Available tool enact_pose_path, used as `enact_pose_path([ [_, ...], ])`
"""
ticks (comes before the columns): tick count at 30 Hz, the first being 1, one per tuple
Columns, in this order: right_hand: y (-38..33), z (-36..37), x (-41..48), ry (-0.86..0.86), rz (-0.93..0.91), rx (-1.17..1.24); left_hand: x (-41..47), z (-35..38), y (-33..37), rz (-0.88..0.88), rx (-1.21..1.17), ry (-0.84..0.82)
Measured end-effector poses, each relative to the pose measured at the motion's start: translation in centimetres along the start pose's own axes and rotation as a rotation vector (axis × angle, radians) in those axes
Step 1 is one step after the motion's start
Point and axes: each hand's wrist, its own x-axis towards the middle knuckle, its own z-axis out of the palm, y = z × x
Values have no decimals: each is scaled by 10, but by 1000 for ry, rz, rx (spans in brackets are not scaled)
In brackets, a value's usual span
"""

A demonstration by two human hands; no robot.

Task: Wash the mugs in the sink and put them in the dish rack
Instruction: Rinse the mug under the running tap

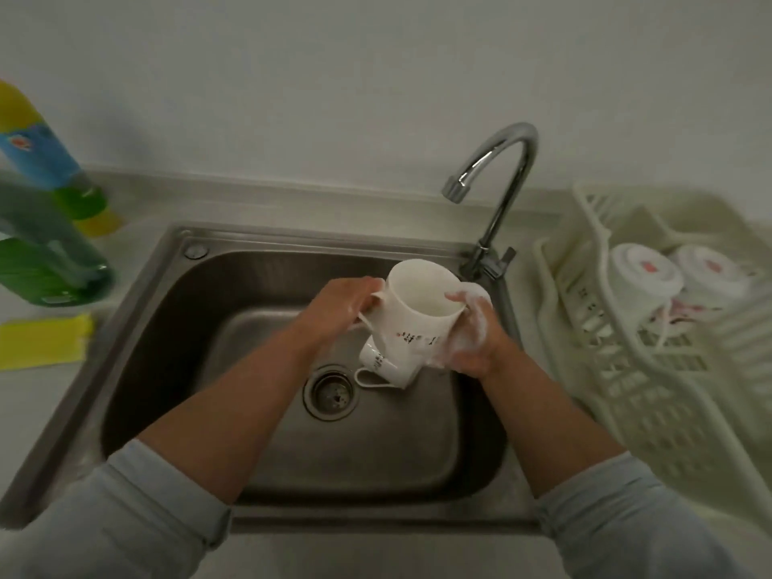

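Soaping stage, rinse comes next

Left hand (346, 302) pinches the mug (413, 302) by its handle side and the foamy right hand (472, 332) wraps its wall, above the sink (167, 261). The mouth tilts up at the camera, long axis running down to the base. Next, I'd guess, it needs the tap (501, 173), then goes upside down in the rack (668, 369). A second mug (384, 365) lies sideways by the drain.

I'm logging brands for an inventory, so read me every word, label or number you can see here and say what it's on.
Nothing here can be read.
On the held mug: dark print on its side, too blurred.
On the sink mug: dark print, too small.
On the bottle: blue label, blurred.
On the upturned mugs in the dish rack: red marks on their bases, blurred.
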Motion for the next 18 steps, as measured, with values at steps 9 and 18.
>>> enact_pose_path([
  [9, -23, -30, 15, 448, -341, -238, 24, 40, -9, -274, -167, -215],
  [18, -63, -43, 35, 991, -685, -675, 45, 52, -11, -197, -243, 74],
])
